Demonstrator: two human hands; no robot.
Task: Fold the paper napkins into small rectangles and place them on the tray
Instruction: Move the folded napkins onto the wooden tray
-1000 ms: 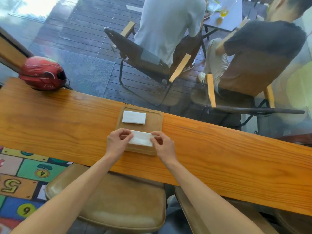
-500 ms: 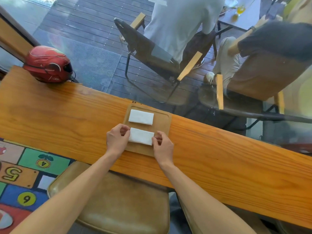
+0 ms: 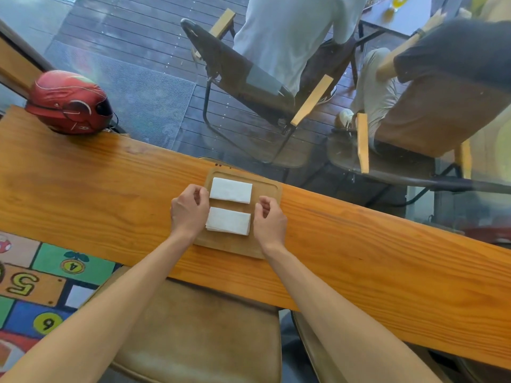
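A wooden tray [image 3: 272, 190] lies on the long wooden counter [image 3: 359, 244]. Two white folded napkins lie on it, one behind the other. The far napkin [image 3: 231, 190] is at the back of the tray. The near napkin [image 3: 228, 224] lies at the front, a thicker folded rectangle. My left hand [image 3: 189, 211] hovers at the tray's left edge with loosely curled fingers, holding nothing. My right hand [image 3: 268, 219] sits just right of the near napkin, fingers loosely curled, apart from the paper.
A red helmet [image 3: 70, 103] sits at the counter's far left end. Beyond a glass pane, two people sit on chairs [image 3: 243, 78] outside. A tan stool [image 3: 199, 335] stands under my arms, and a numbered play mat [image 3: 36, 286] covers the floor at left.
Both hands have let go of the near napkin and drawn slightly outward; it now lies flat on the tray in front of the first one.
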